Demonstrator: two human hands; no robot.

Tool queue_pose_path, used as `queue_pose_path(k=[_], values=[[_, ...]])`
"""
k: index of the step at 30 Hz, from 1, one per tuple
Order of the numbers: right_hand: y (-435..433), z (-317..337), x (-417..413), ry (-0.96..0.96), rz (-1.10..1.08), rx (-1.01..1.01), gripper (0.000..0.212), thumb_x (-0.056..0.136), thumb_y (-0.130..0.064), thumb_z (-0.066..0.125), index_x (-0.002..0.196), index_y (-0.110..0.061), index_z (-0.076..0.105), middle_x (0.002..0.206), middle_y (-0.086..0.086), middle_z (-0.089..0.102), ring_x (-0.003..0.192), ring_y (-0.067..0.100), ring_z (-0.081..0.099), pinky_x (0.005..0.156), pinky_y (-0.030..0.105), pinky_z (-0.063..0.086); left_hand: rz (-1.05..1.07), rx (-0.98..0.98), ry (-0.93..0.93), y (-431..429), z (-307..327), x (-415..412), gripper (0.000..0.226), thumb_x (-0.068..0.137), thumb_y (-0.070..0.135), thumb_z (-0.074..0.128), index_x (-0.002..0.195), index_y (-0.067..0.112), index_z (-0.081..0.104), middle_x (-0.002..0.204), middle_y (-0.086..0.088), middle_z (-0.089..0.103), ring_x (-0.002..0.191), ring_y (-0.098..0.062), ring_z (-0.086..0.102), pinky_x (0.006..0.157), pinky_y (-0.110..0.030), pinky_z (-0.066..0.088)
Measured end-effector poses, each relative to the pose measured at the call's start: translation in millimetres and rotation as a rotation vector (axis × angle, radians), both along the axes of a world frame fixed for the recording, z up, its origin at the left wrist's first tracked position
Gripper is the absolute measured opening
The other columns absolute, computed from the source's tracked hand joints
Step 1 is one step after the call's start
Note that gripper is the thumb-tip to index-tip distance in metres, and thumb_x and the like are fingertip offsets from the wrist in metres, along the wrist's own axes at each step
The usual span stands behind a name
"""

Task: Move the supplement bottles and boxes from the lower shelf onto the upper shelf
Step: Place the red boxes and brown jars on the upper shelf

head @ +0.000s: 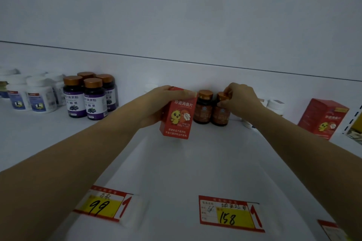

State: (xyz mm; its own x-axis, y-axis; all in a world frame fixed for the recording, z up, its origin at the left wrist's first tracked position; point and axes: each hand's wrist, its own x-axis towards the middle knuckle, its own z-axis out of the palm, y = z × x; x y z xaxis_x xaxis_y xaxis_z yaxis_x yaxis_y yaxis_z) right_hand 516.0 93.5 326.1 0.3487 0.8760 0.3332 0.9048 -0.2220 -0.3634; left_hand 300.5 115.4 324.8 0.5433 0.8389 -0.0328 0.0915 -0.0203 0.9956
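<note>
My left hand (156, 103) grips a red box with a yellow chick on it (177, 119), fingers over its top, the box upright on the white shelf (176, 162). To its right stand two brown bottles with copper caps. My right hand (240, 100) pinches the cap of the right brown bottle (220, 114); the left brown bottle (202, 109) stands free between box and hand.
Several purple-label bottles (90, 100) and white bottles (33, 96) stand at the left. A second red chick box (323, 119) and white-capped bottles (275, 104) are at the right. Price tags reading 99 (101, 206) and 158 (229, 214) line the front edge.
</note>
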Motion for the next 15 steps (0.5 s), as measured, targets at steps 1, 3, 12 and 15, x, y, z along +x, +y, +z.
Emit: queue_pose_path(k=[1,3,12,15], values=[[-0.7,-1.1,0.5,0.0,0.003,0.01,0.043,0.081,-0.026,0.07,0.116,-0.005,0.055,0.116,0.016,0.057,0.096,0.027,0.053,0.071,0.029,0.037,0.015,0.005,-0.005,-1.3,0.2,0.1,0.036,0.075,0.032,0.073,0.103,0.016,0.058,0.086,-0.003,0.07,0.081,-0.019,0.068,0.077,-0.033,0.056],[-4.0,-2.3,0.9,0.012,0.005,0.028,0.048,0.082,-0.027,0.07,0.119,-0.003,0.052,0.118,0.017,0.055,0.102,0.029,0.054,0.073,0.029,0.038,0.049,0.02,-0.008,-6.2,1.3,-0.3,0.039,0.074,0.03,0.075,0.105,0.015,0.057,0.092,-0.004,0.069,0.09,-0.021,0.066,0.085,-0.035,0.053],[-70.5,22.7,-27.2,0.349,0.423,-0.068,0.053,0.087,-0.011,0.062,0.137,-0.019,0.046,0.134,-0.001,0.054,0.121,0.016,0.053,0.096,0.027,0.044,0.051,0.083,-0.021,-42.4,14.5,-9.3,0.043,0.07,0.024,0.075,0.107,0.015,0.054,0.098,-0.004,0.066,0.093,-0.02,0.063,0.075,-0.03,0.051],[-103.9,25.4,-45.8,0.504,0.607,-0.275,0.047,0.083,-0.007,0.067,0.12,-0.033,0.053,0.124,-0.007,0.06,0.111,0.009,0.059,0.094,0.025,0.05,-0.01,0.112,-0.011,-62.4,19.3,-9.1,0.054,0.061,0.026,0.075,0.109,0.015,0.052,0.101,-0.005,0.064,0.095,-0.02,0.062,0.077,-0.03,0.05]])
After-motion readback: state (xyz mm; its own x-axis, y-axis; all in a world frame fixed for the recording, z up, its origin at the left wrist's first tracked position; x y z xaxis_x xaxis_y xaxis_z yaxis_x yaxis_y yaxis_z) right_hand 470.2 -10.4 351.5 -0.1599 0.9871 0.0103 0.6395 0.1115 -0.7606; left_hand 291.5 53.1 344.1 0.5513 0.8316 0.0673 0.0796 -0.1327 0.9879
